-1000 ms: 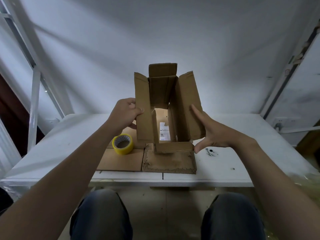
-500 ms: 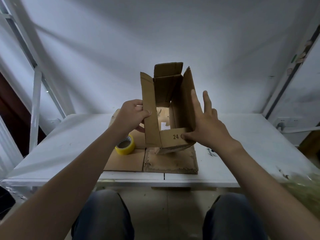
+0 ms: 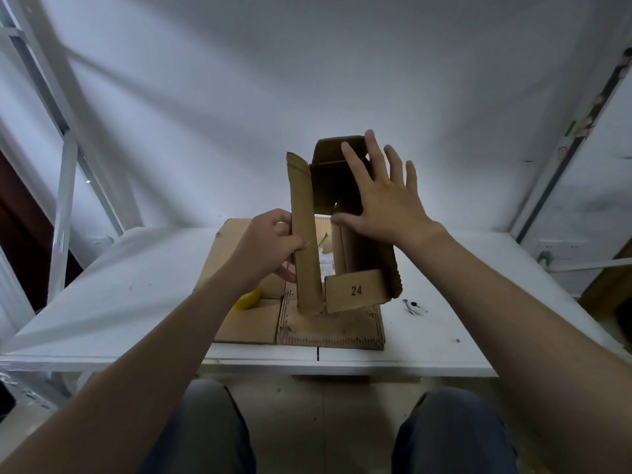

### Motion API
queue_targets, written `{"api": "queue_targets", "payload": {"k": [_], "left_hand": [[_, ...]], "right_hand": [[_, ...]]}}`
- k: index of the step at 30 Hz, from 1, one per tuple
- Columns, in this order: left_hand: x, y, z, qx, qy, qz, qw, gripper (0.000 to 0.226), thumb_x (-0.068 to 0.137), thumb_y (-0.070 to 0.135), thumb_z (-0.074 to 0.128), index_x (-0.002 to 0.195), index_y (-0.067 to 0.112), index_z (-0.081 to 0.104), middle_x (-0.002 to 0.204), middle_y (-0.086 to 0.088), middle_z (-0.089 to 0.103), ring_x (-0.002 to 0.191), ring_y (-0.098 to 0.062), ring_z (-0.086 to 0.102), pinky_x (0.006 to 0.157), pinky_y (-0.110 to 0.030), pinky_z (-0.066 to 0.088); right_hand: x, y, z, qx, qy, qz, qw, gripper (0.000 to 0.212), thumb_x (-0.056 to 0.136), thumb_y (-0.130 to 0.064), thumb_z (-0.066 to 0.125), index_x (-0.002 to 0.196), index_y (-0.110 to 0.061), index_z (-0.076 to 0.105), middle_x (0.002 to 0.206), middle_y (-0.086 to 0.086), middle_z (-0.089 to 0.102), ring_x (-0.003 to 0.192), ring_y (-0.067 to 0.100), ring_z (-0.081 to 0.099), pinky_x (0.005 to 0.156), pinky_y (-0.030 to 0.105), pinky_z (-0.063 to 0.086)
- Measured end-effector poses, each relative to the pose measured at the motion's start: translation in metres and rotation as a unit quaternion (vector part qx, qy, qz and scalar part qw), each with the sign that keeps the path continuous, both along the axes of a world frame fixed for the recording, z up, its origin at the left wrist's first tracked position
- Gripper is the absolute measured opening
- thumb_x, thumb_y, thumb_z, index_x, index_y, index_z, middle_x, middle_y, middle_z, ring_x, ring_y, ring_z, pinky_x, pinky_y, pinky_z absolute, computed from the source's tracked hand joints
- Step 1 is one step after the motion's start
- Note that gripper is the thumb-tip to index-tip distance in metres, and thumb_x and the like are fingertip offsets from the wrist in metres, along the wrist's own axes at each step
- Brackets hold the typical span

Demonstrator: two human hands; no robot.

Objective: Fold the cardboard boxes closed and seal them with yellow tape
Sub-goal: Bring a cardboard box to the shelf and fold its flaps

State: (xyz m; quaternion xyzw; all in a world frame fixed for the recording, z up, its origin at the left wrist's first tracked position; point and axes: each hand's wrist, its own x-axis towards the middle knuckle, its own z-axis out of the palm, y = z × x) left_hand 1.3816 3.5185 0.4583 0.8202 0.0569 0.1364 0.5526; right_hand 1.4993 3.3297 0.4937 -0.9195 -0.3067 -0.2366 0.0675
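I've got the left hand (image 3: 270,244) clamped on the long left flap (image 3: 304,241), thumb across its front and fingers behind; I judge that steadies the cardboard box (image 3: 328,183) while the other side folds. The right hand (image 3: 383,200) lies flat against the right flap (image 3: 388,265), fingers straight and spread, pinching nothing, which reads as a push inward. Both forearms reach forward, the right wrist bent back. The box stands open toward me, seemingly resting on flat cardboard sheets (image 3: 328,331), with its near flap marked 24 (image 3: 355,290) turned in and its far flap (image 3: 337,148) up. Left of the box, the yellow tape (image 3: 248,299) peeks from behind the left forearm, untouched, and nothing is sealed yet.
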Motion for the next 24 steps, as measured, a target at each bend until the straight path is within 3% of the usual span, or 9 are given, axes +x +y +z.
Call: {"api": "queue_targets", "payload": {"k": [5,8,11,13,16,18,20,22,24], "left_hand": [[0.000,-0.002,-0.004,0.002,-0.007,-0.002,1.000,0.020,0.094,0.006,0.066,0.100,0.024,0.060,0.088,0.004,0.075,0.068,-0.019,0.075,0.043,-0.028,0.055],[0.001,0.000,-0.005,0.000,-0.010,-0.001,1.000,0.021,0.095,0.006,0.065,0.103,0.024,0.058,0.096,0.001,0.073,0.070,-0.018,0.075,0.043,-0.028,0.055],[0.001,0.002,-0.008,0.006,-0.009,-0.001,1.000,0.021,0.095,0.006,0.064,0.108,0.020,0.057,0.099,0.004,0.072,0.069,-0.017,0.075,0.042,-0.027,0.054],[0.002,0.002,-0.009,0.004,-0.011,-0.004,1.000,0.021,0.096,0.005,0.063,0.107,0.021,0.056,0.098,0.006,0.071,0.069,-0.016,0.075,0.041,-0.026,0.053],[0.002,0.005,-0.011,0.004,-0.009,0.002,1.000,0.025,0.096,0.006,0.062,0.113,0.022,0.052,0.100,0.009,0.068,0.069,-0.012,0.074,0.042,-0.025,0.053],[0.003,0.009,-0.009,0.006,-0.012,0.012,1.000,0.040,0.094,0.008,0.065,0.125,0.024,0.044,0.105,0.005,0.066,0.071,-0.010,0.074,0.045,-0.027,0.055],[0.006,0.014,-0.002,0.035,-0.034,0.034,0.998,0.059,0.091,0.008,0.067,0.136,0.029,0.035,0.108,0.004,0.063,0.069,-0.012,0.073,0.048,-0.027,0.056],[0.011,0.021,0.009,0.086,-0.057,0.059,0.993,0.075,0.088,0.010,0.067,0.145,0.035,0.024,0.108,0.007,0.059,0.060,-0.017,0.072,0.050,-0.029,0.058],[0.018,0.026,0.024,0.136,-0.073,0.070,0.986,0.082,0.089,0.015,0.066,0.148,0.042,0.016,0.105,0.011,0.058,0.054,-0.020,0.070,0.053,-0.033,0.059]], "right_hand": [[0.005,0.008,0.016,0.020,0.008,0.002,1.000,0.091,0.088,-0.020,0.061,0.161,-0.026,0.007,0.168,0.004,0.008,0.145,0.048,0.019,0.115,0.062,0.028],[0.003,0.007,0.020,0.032,-0.003,0.024,0.999,0.084,0.084,-0.005,0.059,0.158,-0.022,0.022,0.156,0.004,0.032,0.124,0.045,0.041,0.093,0.053,0.048],[0.004,0.002,0.021,0.041,0.010,0.046,0.998,0.084,0.082,0.005,0.056,0.156,-0.023,0.029,0.152,0.002,0.036,0.119,0.042,0.043,0.083,0.051,0.052],[0.007,-0.003,0.020,0.064,0.029,0.066,0.995,0.087,0.081,0.011,0.055,0.156,-0.025,0.029,0.154,0.001,0.035,0.121,0.041,0.043,0.086,0.049,0.053],[0.010,-0.013,0.017,0.139,0.088,0.118,0.979,0.092,0.082,0.018,0.055,0.158,-0.026,0.026,0.162,0.002,0.028,0.134,0.035,0.044,0.107,0.040,0.045],[0.008,-0.018,0.015,0.196,0.108,0.150,0.963,0.089,0.087,0.016,0.054,0.159,-0.026,0.023,0.165,0.002,0.024,0.142,0.023,0.039,0.111,0.027,0.038],[0.006,-0.019,0.011,0.256,0.118,0.166,0.945,0.086,0.090,0.008,0.058,0.159,-0.028,0.021,0.164,-0.001,0.026,0.141,0.014,0.039,0.108,0.023,0.043],[0.005,-0.017,0.006,0.305,0.153,0.151,0.928,0.089,0.091,0.000,0.064,0.159,-0.034,0.018,0.159,-0.001,0.035,0.115,0.008,0.061,0.084,0.017,0.055],[0.005,-0.015,0.001,0.324,0.180,0.139,0.918,0.088,0.092,-0.005,0.065,0.158,-0.038,0.017,0.152,0.000,0.045,0.077,0.010,0.069,0.063,0.010,0.051]]}}
